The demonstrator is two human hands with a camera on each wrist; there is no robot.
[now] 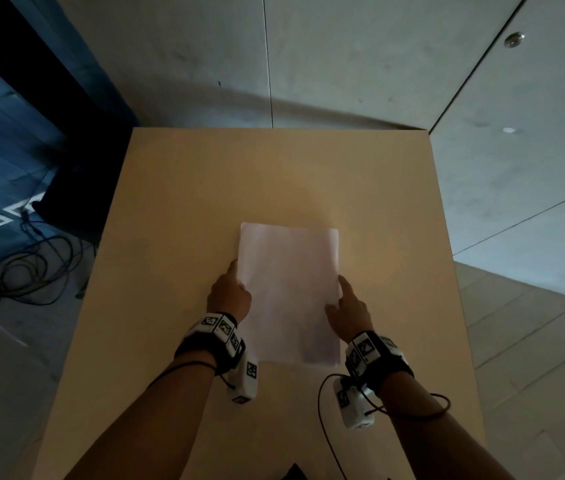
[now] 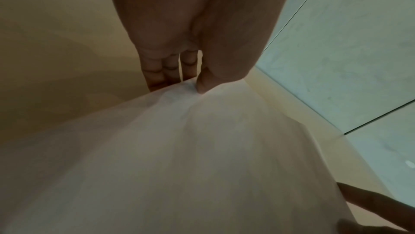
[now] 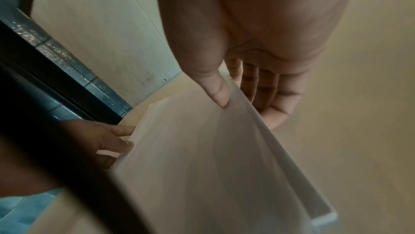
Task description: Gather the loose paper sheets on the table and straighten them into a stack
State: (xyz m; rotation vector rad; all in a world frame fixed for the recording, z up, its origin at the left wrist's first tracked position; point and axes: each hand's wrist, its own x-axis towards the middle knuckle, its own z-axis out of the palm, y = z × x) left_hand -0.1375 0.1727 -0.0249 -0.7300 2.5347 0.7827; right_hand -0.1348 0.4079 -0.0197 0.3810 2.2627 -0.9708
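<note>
A stack of white paper sheets [image 1: 289, 292] sits lengthwise in the middle of the tan table [image 1: 204, 174]. My left hand [image 1: 229, 292] holds its left edge; the left wrist view shows the thumb [image 2: 202, 85] pressed on top of the paper [image 2: 179, 158] and the fingers [image 2: 161, 78] behind the edge. My right hand [image 1: 346, 306] holds the right edge. In the right wrist view its thumb [image 3: 219, 95] lies on top of the sheets [image 3: 202, 158] and the fingers [image 3: 274, 113] curl beneath, lifting that edge slightly. The sheet edges look nearly aligned.
The table's left edge [image 1: 101, 271] drops to a floor with tangled black cables [image 1: 24, 271] and a dark object [image 1: 76, 202]. Grey floor tiles [image 1: 516, 202] lie to the right and beyond the far edge. Bare tabletop surrounds the stack.
</note>
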